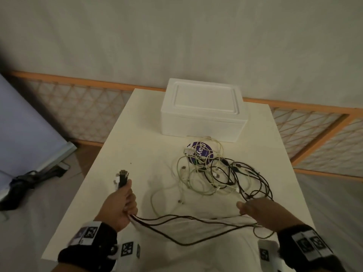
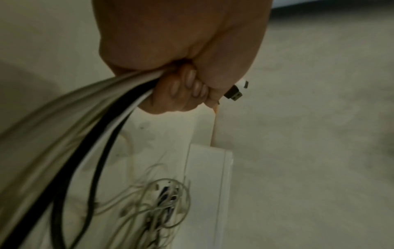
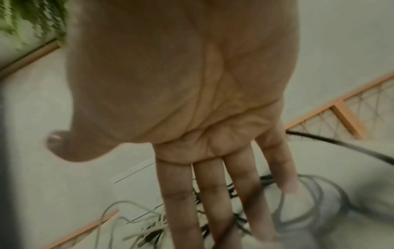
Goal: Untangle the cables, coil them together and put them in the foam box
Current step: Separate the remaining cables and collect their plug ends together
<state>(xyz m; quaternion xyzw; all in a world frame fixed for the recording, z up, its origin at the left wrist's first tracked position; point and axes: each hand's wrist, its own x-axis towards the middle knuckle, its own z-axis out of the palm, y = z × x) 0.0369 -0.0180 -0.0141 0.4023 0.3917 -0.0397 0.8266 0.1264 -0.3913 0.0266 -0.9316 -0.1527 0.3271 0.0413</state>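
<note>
A tangle of white and black cables (image 1: 218, 173) lies on the white table (image 1: 135, 134), in front of the white foam box (image 1: 202, 112), whose lid is on. My left hand (image 1: 122, 201) grips a bunch of cable ends in a fist, and their plugs (image 1: 121, 176) stick up above it. The left wrist view shows the left hand (image 2: 183, 87) curled round black and white strands (image 2: 102, 134). These strands sag across to my right hand (image 1: 253, 208). In the right wrist view the right hand (image 3: 213, 193) has straight, spread fingers over the tangle (image 3: 309, 202), with a thin strand across them.
A round purple disc (image 1: 200, 154) lies under the far part of the tangle. The table's left edge is close to my left hand. A dark object (image 1: 29, 179) lies on the floor at the left. A wooden lattice screen (image 1: 306, 130) stands behind the table.
</note>
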